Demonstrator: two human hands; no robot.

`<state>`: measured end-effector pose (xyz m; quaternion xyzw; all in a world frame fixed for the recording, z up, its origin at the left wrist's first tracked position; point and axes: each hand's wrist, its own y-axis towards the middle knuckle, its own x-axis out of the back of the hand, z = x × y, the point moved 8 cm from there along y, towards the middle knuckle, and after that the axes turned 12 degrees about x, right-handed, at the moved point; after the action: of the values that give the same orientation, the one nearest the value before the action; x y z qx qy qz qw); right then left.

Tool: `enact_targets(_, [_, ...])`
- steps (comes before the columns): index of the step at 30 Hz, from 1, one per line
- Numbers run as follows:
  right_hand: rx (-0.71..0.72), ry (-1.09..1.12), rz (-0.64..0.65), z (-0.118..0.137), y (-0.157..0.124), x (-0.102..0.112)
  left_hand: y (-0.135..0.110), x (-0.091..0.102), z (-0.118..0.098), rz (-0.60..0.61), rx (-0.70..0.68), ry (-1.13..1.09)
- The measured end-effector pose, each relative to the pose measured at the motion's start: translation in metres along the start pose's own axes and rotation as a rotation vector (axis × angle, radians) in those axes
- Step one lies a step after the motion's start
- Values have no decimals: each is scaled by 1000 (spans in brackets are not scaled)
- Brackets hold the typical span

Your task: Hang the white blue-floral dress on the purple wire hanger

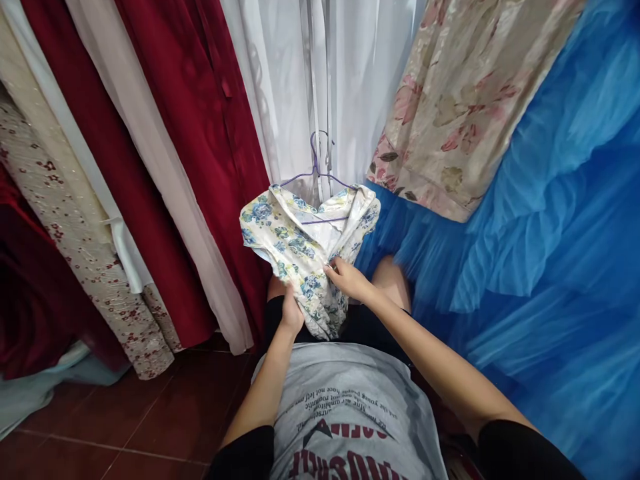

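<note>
A white blouse (295,243) with blue and yellow-green flowers hangs on a purple hanger (316,167) in front of my lap. My right hand (344,277) pinches the fabric at the bottom of the V neckline. At the blouse's left side, my left hand (291,310) grips the edge, its fingers partly hidden behind the cloth. The hanger's hook points up and away from me, against white hanging cloth. The lower part of the blouse is bunched over my lap.
White drapes (370,87) hang straight ahead. Dark red garments (200,133) and a beaded cream dress (90,267) hang at the left. To the right are a beige floral dress (460,120) and blue tulle (540,233). Reddish-brown tiles (165,413) cover the floor.
</note>
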<state>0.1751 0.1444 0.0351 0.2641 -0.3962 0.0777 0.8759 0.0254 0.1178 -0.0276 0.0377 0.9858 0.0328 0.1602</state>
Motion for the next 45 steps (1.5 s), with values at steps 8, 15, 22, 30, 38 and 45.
enact_targets(8, [57,-22,-34,9,12,14,-4,65,-6,-566,-311,242])
enact_targets(15, [-91,673,119,13,1,1,-11,-5,-27,-290,-535,565])
enact_targets(22, [-152,916,-325,24,53,61,13,-40,-2,-102,-424,700])
enact_targets(30, [-88,959,-544,68,127,112,8,-15,10,26,-372,784])
enact_targets(38, [79,805,-450,73,105,111,47,-20,-161,-144,-629,580])
enact_targets(45, [87,620,-451,57,114,94,80,-79,-258,-95,-825,806])
